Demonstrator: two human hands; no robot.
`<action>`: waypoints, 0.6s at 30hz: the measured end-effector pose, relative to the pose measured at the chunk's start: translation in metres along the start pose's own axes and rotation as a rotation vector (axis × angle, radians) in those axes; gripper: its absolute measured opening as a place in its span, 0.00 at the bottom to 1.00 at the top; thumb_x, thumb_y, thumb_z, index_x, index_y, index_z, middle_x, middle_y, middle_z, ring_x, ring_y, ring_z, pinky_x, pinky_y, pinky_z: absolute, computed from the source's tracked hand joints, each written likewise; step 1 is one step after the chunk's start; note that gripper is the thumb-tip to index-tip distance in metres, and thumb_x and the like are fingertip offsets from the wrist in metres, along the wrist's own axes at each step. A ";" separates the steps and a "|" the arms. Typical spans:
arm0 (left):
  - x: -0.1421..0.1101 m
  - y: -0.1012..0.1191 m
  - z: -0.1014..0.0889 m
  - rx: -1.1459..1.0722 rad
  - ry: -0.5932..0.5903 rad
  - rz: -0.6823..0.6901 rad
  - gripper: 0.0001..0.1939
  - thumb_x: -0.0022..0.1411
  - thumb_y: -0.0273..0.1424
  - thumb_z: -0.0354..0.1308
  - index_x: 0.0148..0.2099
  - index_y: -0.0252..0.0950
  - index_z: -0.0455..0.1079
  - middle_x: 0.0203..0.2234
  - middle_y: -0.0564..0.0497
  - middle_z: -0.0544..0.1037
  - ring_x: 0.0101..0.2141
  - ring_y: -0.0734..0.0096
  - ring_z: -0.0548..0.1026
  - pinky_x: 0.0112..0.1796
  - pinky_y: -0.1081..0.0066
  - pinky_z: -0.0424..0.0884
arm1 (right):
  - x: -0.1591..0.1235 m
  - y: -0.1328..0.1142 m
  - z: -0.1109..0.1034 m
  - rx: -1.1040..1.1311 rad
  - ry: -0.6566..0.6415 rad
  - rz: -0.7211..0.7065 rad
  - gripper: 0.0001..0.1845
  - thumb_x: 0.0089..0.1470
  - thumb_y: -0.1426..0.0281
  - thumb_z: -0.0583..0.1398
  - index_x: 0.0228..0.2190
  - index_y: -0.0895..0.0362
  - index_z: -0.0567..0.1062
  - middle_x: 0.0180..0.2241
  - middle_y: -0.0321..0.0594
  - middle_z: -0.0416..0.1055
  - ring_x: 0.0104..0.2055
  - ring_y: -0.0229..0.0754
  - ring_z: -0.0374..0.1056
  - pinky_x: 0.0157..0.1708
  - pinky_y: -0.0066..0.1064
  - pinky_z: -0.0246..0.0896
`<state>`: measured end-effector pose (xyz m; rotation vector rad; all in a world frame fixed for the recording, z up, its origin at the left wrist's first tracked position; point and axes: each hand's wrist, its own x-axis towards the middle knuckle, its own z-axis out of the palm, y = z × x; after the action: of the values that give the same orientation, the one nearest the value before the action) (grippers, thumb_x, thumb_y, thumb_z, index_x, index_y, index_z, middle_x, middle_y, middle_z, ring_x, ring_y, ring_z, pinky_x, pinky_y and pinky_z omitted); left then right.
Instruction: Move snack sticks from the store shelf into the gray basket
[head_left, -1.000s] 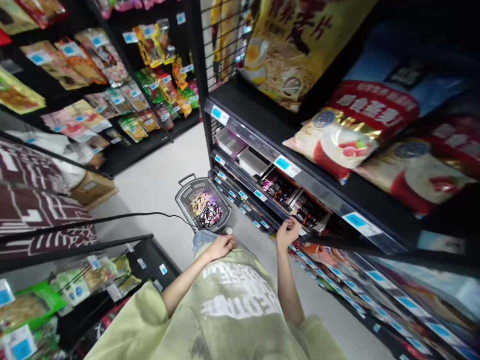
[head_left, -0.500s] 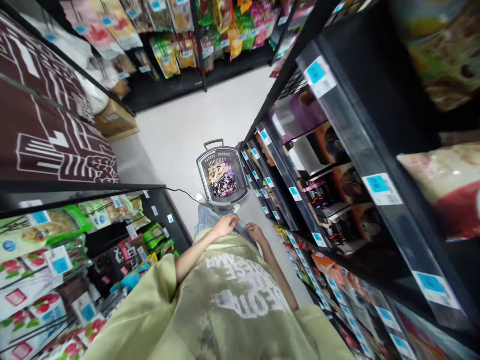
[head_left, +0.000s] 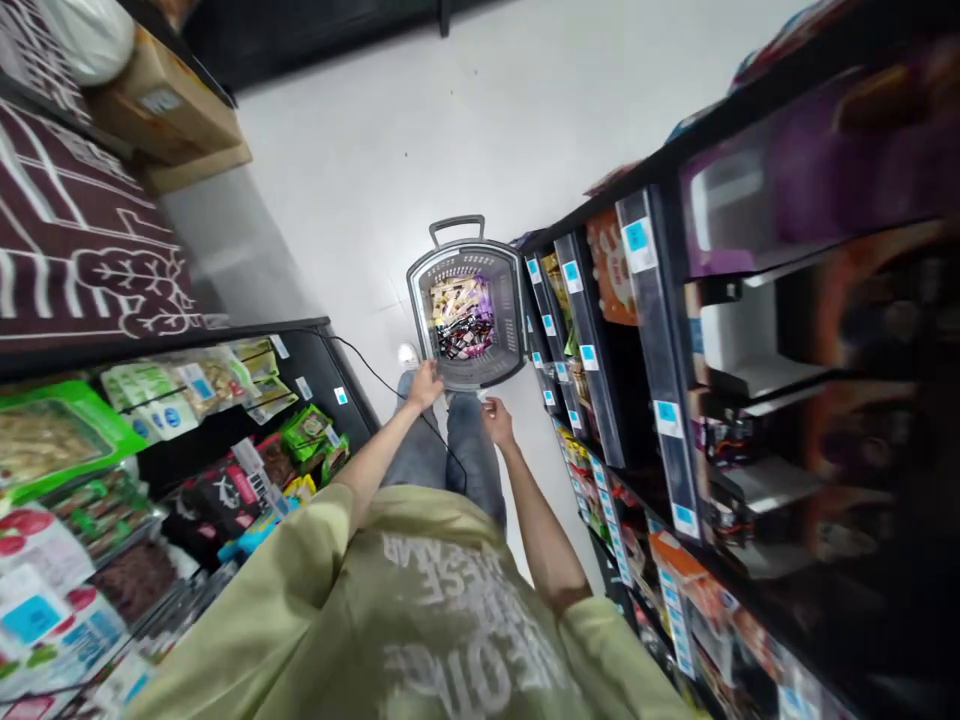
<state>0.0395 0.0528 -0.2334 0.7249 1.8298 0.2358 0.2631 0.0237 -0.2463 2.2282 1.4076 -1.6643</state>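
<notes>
In the head view, a grey basket (head_left: 507,315) is seen on the pale floor (head_left: 337,210), in front of the person's legs (head_left: 471,440) and just beside the shelving (head_left: 604,370) on the right. Its handle (head_left: 457,222) is raised at the far end. Small wrapped packets (head_left: 463,315) are held inside it, some pale gold and purple, others dark and pink.

The left hand (head_left: 427,384) is placed at the near left corner of the basket, its fingers bent; whether the rim is gripped cannot be told. The right hand (head_left: 496,421) is held near the basket's near edge, fingers curled; whether they are closed on anything cannot be told.

A black cable (head_left: 360,352) is draped across the legs. On the left, bagged foods (head_left: 56,430) are displayed on a rack, and 1 cardboard box (head_left: 169,110) is seen farther off.
</notes>
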 end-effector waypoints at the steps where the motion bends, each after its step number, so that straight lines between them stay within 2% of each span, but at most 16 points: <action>1: 0.016 -0.006 -0.002 0.007 0.023 -0.013 0.28 0.60 0.25 0.55 0.63 0.28 0.60 0.58 0.33 0.69 0.55 0.56 0.73 0.58 0.58 0.66 | 0.016 -0.002 0.007 0.010 0.011 0.009 0.18 0.51 0.69 0.57 0.45 0.56 0.73 0.40 0.44 0.79 0.42 0.44 0.76 0.49 0.35 0.69; 4: 0.064 -0.023 -0.001 0.030 0.104 -0.044 0.32 0.60 0.26 0.55 0.65 0.26 0.57 0.61 0.30 0.66 0.60 0.49 0.67 0.61 0.53 0.62 | 0.068 -0.003 0.028 -0.010 0.023 0.019 0.21 0.52 0.70 0.58 0.49 0.57 0.71 0.44 0.45 0.78 0.45 0.45 0.75 0.53 0.38 0.67; 8: 0.132 -0.053 0.020 0.024 0.201 -0.009 0.36 0.58 0.26 0.57 0.67 0.23 0.54 0.62 0.28 0.64 0.64 0.46 0.62 0.65 0.52 0.56 | 0.143 0.009 0.055 -0.077 0.026 0.024 0.26 0.53 0.71 0.59 0.54 0.61 0.67 0.48 0.50 0.76 0.49 0.48 0.74 0.56 0.40 0.65; 13: 0.207 -0.090 0.062 -0.014 0.309 0.037 0.43 0.58 0.29 0.60 0.70 0.23 0.44 0.68 0.29 0.53 0.69 0.49 0.50 0.68 0.54 0.47 | 0.225 0.050 0.086 -0.140 0.022 0.018 0.32 0.54 0.70 0.60 0.59 0.64 0.62 0.54 0.54 0.72 0.56 0.50 0.69 0.61 0.43 0.59; 15: 0.227 -0.098 0.077 -0.006 0.397 0.052 0.45 0.60 0.31 0.59 0.72 0.24 0.40 0.69 0.29 0.49 0.70 0.52 0.48 0.69 0.57 0.46 | 0.251 0.072 0.096 -0.162 0.020 0.010 0.33 0.54 0.70 0.60 0.60 0.66 0.61 0.56 0.56 0.69 0.59 0.51 0.66 0.63 0.44 0.56; 18: 0.241 -0.100 0.093 0.041 0.520 0.042 0.44 0.64 0.31 0.55 0.73 0.24 0.35 0.70 0.30 0.48 0.69 0.53 0.49 0.68 0.57 0.48 | 0.288 0.101 0.110 -0.183 0.022 -0.051 0.34 0.55 0.71 0.58 0.61 0.66 0.57 0.59 0.58 0.65 0.63 0.51 0.61 0.64 0.46 0.54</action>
<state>0.0364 0.0970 -0.5072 0.7793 2.3169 0.4475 0.2536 0.0914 -0.5639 2.1345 1.5642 -1.4626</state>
